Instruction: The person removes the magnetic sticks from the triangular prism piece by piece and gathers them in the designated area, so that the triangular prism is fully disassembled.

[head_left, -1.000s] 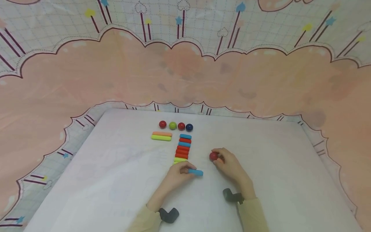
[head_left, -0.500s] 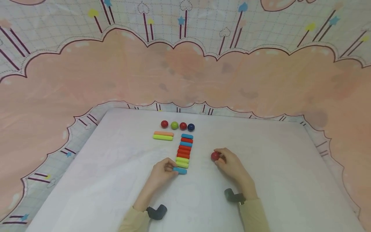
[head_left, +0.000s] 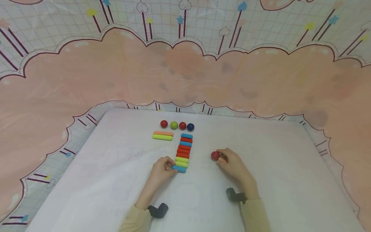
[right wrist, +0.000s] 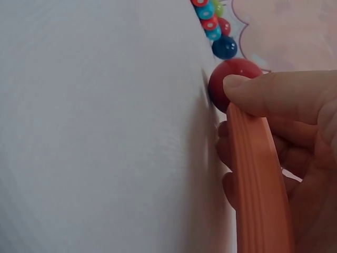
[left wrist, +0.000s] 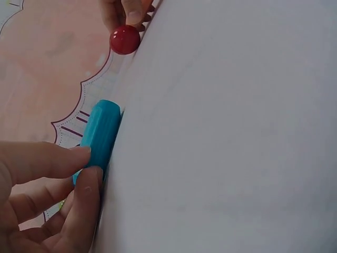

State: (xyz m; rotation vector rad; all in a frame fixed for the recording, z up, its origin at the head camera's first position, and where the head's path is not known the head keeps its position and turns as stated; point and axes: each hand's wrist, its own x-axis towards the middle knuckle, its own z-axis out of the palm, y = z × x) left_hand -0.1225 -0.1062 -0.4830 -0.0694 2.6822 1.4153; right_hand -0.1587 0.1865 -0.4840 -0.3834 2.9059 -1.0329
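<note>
My left hand (head_left: 161, 169) pinches the left end of a short blue stick (head_left: 179, 169) between thumb and finger. That stick lies at the near end of a column of short sticks, right against a yellow-green one (head_left: 181, 164). To the right, my right hand (head_left: 234, 163) grips a red ball (head_left: 215, 156) at its fingertips, close over the white tabletop. In the right wrist view the thumb presses on the ball, and a ribbed orange stick (right wrist: 258, 179) runs back along the same hand's palm. The head view mostly hides this orange stick.
Beyond the column stand a red ball (head_left: 164, 124), a green ball (head_left: 174, 125), another red ball (head_left: 182, 126) and a dark blue ball (head_left: 190, 127) in a row. An orange stick (head_left: 163, 133) and a yellow-green stick (head_left: 162, 137) lie left of the column on the white tabletop (head_left: 290, 167).
My left hand has carried the blue stick leftward to the near end of the column, then slightly forward against the yellow-green stick. The right hand has stayed almost still with the red ball.
</note>
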